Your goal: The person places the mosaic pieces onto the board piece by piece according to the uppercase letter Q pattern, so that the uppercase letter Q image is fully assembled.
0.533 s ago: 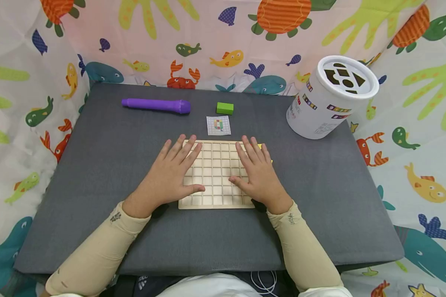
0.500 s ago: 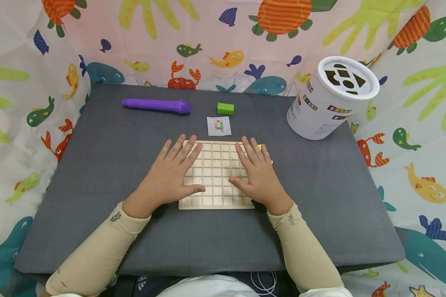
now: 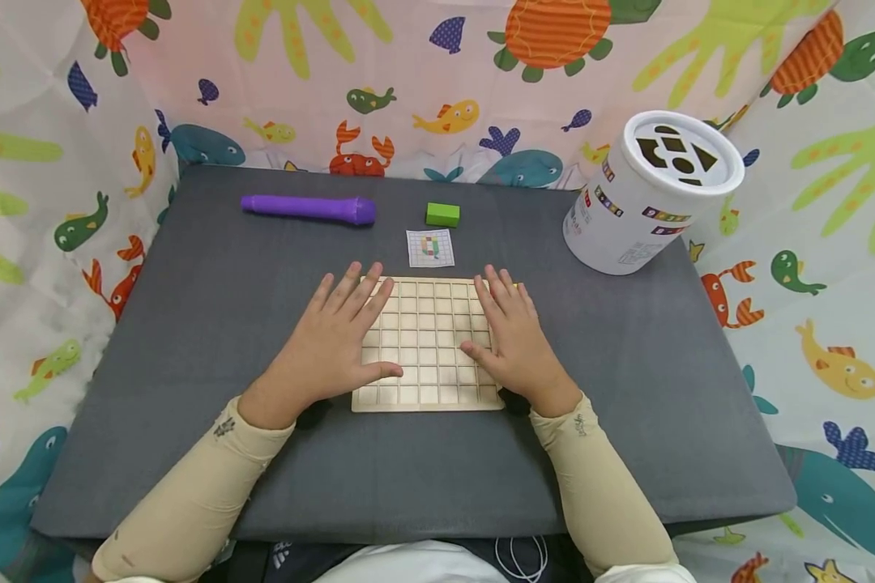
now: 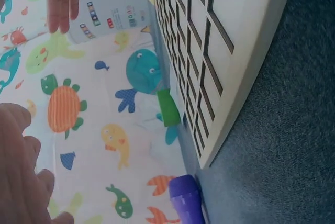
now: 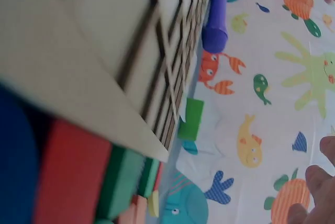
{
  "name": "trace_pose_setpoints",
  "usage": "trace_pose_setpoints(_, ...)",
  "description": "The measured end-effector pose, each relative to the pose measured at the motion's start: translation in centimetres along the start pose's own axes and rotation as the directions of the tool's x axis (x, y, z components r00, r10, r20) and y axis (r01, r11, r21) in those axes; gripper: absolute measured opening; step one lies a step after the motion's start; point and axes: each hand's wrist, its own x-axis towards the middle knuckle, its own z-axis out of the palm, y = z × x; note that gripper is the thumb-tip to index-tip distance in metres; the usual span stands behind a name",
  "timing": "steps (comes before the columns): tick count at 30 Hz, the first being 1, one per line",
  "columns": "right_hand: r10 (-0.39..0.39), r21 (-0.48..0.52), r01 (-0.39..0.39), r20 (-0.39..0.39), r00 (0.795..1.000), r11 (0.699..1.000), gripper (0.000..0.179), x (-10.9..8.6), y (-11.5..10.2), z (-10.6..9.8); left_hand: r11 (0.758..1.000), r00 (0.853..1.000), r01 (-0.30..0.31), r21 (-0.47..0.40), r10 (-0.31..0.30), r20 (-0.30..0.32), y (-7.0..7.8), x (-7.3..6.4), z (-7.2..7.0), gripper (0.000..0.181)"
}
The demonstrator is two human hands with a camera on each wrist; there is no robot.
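A pale wooden board with a square grid [image 3: 426, 348] lies in the middle of the table. Over its left part my left hand [image 3: 328, 344] is held with straight, spread fingers and grips nothing. My right hand [image 3: 514, 344] has its fingers extended above the board's right edge, also holding nothing. Both wrist views show the hands raised off the board. Along the board's edge in the right wrist view stand several coloured blocks, among them a red block [image 5: 73, 171], a green block [image 5: 120, 182] and a blue piece [image 5: 15, 161]; from the head, my right hand hides most of them.
Behind the board lie a small gridded card with a coloured pattern [image 3: 430, 248] and a green block [image 3: 442, 214]. A purple toy microphone [image 3: 309, 209] is at the back left. The white tub with a shape-hole lid [image 3: 649, 194] stands at the back right.
My right hand has shifted slightly to the right, from over the board's grid towards its right edge. My left hand stays almost where it was.
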Motion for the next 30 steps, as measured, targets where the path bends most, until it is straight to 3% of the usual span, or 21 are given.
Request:
trace_pose_setpoints(5, 0.026, 0.029, -0.026, -0.016, 1.0, 0.999, 0.103, -0.6, 0.4, -1.5, 0.994, 0.994, 0.03, -0.105, -0.018, 0.109, -0.8, -0.2, 0.5, 0.126)
trace_pose_setpoints(8, 0.044, 0.014, -0.044, -0.025, 0.999, 0.999, 0.104, -0.9, 1.0, -2.9, 0.985, 0.983, 0.062, -0.162, -0.032, 0.182, -1.7, -0.4, 1.0, 0.13)
trace_pose_setpoints(12, 0.101, -0.001, -0.101, -0.015, 0.995, 0.995, 0.103, -1.2, 2.4, -4.8, 0.965, 0.956, 0.128, -0.231, -0.058, 0.286, -2.9, -0.8, 1.7, 0.14)
trace_pose_setpoints(17, 0.194, -0.022, -0.193, 0.044, 0.98, 0.981, 0.094, -0.4, 4.4, -6.1, 0.943, 0.924, 0.188, -0.273, -0.076, 0.374, -3.5, -1.2, 2.1, 0.15)
trace_pose_setpoints(21, 0.256, -0.058, -0.251, 0.136, 0.957, 0.966, 0.089, 1.0, 5.7, -5.6, 0.938, 0.903, 0.224, -0.264, -0.097, 0.419, -3.6, -1.3, 2.2, 0.156)
trace_pose_setpoints(24, 0.312, -0.096, -0.298, 0.217, 0.925, 0.95, 0.086, 2.1, 6.7, -4.6, 0.94, 0.889, 0.236, -0.246, -0.107, 0.445, -3.5, -1.4, 2.4, 0.159)
trace_pose_setpoints(30, 0.375, -0.205, -0.323, 0.326, 0.868, 0.924, 0.075, 3.9, 7.8, -3.1, 0.949, 0.882, 0.227, -0.221, -0.104, 0.46, -2.9, -1.4, 2.7, 0.162)
